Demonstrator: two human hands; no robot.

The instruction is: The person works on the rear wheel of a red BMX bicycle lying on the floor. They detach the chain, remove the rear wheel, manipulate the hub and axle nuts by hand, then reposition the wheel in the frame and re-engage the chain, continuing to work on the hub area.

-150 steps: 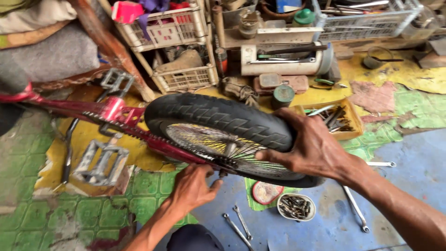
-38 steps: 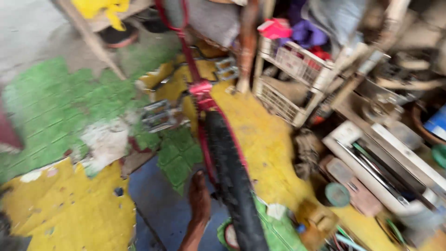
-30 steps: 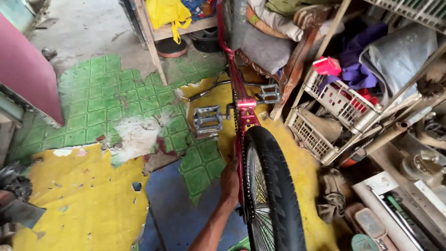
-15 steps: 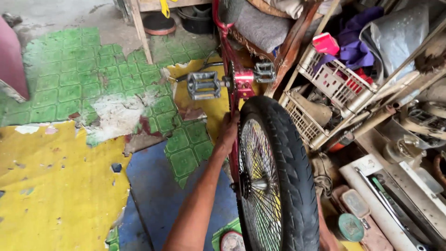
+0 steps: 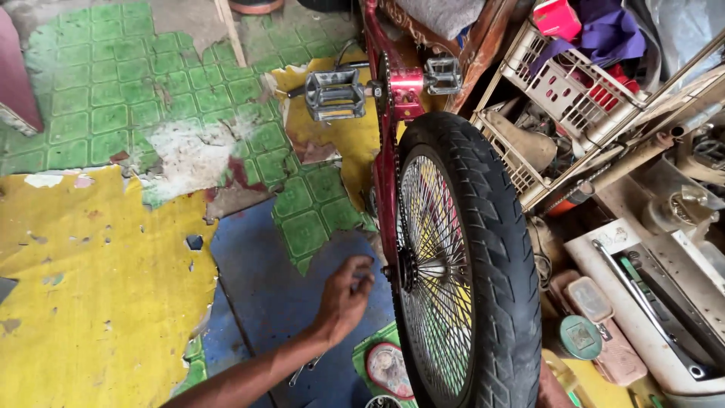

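Floor was patchy: yellow at lower left, green tile upper left, blue at bottom centre. Left hand, fingers loosely curled & empty, hovered just left of the wheel, which stood upright at centre w/ a red frame. Cluttered baskets filled upper right; right hand barely visible at the bottom edge, state couldn't be told.

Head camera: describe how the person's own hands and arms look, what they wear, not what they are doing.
The left hand is bare: no glove, ring or watch shows, and the forearm is uncovered up to the frame edge, with no sleeve in view. Of the right hand only a bare sliver shows behind the black tyre, too little to tell more.
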